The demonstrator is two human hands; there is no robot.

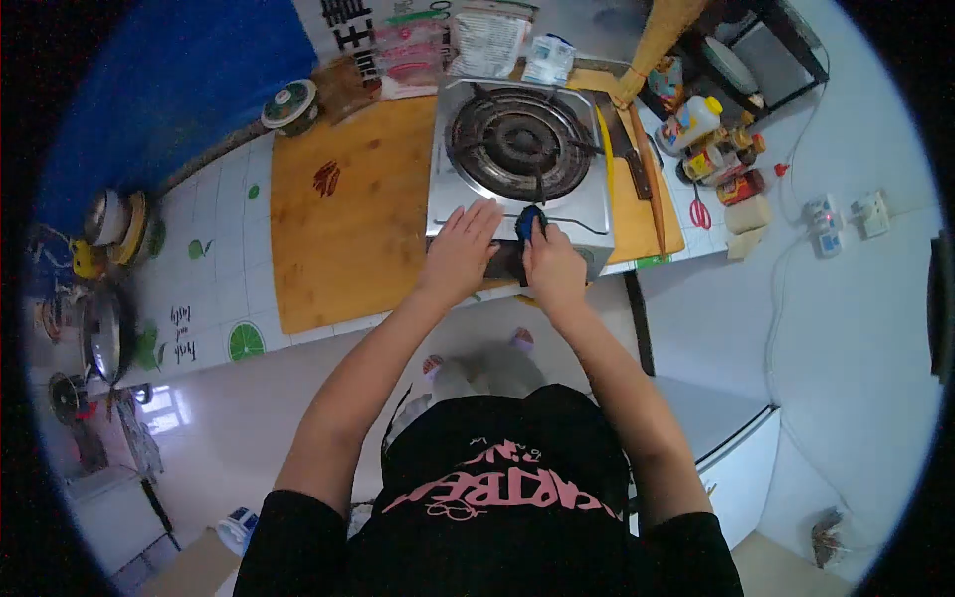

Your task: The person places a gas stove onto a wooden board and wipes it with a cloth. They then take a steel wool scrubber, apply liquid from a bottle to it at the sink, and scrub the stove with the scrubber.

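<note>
head view: the left hand (463, 251) lies flat and open on the gas stove (443, 184)'s near left corner; the right hand (554, 267) grips a dark blue cloth (530, 223) against its near edge, on the worktop (214, 284).

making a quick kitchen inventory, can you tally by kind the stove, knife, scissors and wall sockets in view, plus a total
stove: 1
knife: 1
scissors: 1
wall sockets: 2
total: 5
</note>
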